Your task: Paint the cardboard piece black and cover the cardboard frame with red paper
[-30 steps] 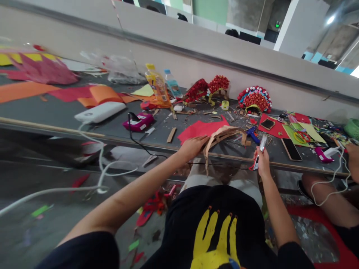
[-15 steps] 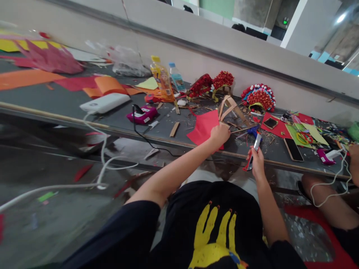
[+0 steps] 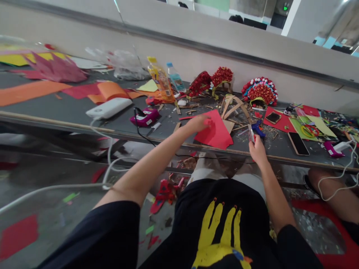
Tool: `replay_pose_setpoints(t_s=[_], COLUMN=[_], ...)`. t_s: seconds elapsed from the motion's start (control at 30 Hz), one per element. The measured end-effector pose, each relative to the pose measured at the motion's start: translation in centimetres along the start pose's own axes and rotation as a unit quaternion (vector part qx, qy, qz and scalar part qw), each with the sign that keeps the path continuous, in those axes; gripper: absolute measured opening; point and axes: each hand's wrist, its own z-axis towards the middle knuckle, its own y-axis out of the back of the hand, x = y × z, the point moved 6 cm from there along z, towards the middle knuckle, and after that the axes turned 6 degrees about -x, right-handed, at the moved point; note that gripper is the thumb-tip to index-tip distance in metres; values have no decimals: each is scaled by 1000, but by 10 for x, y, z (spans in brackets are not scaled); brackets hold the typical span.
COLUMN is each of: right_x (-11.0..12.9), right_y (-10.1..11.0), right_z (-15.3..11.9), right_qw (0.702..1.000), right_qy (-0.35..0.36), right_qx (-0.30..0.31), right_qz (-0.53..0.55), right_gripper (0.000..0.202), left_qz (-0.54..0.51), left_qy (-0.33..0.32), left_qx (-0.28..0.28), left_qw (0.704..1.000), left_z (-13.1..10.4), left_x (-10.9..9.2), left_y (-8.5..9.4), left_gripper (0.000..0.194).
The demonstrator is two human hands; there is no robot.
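My left hand (image 3: 201, 123) is over the left part of a red sheet (image 3: 217, 135) at the table's front edge; motion blurs its fingers, and whether they touch the sheet I cannot tell. In my right hand (image 3: 257, 147) is a silver utility knife (image 3: 250, 133), held upright with the fingers wrapped round it. Just behind that hand lies a blue glue gun (image 3: 258, 129). A frame of bent cardboard strips (image 3: 234, 107) stands behind the red sheet, with a flat cardboard piece (image 3: 229, 125) partly under the sheet.
Two bottles (image 3: 161, 80) and red decorated headpieces (image 3: 259, 91) stand along the wall. A white power strip (image 3: 109, 108) and a purple socket block (image 3: 144, 117) lie left, a phone (image 3: 298, 144) right. Another person's leg (image 3: 333, 183) shows at the right edge.
My left hand has moved left, away from the cardboard frame. The red sheet lies farther right and nearer the front edge. My right hand with the knife has moved up beside the glue gun.
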Motion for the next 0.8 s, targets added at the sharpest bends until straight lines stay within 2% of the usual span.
replay_pose_setpoints(t_s=[0.1,0.3,0.43,0.53,0.67,0.73,0.8], right_x=[10,8,9,18,36,40,39], right_y=[-10,-18,-21,-26,-36,-43,-49], right_z=[13,24,21,15,3,-1,0], right_qw=[997,995,993,992,986,980,975], right_qy=[35,33,23,35,104,113,92], right_qx=[24,55,69,69,84,121,156], right_qz=[-68,-76,-89,-100,-98,-108,-126], right_gripper=[27,20,21,23,26,28,30], left_qz=[-7,19,46,60,55,49,41], left_qy=[-44,-25,6,16,-47,-80,-108], left_qx=[31,16,4,-4,8,12,15], left_qw=[999,999,999,998,997,996,993], left_z=[-12,-38,-61,-78,-95,-98,-98], left_x=[-10,-34,-63,-94,-135,-145,-145], left_y=[-20,-43,-52,-56,-60,-60,-58], left_gripper=[52,63,75,79,61,57,57])
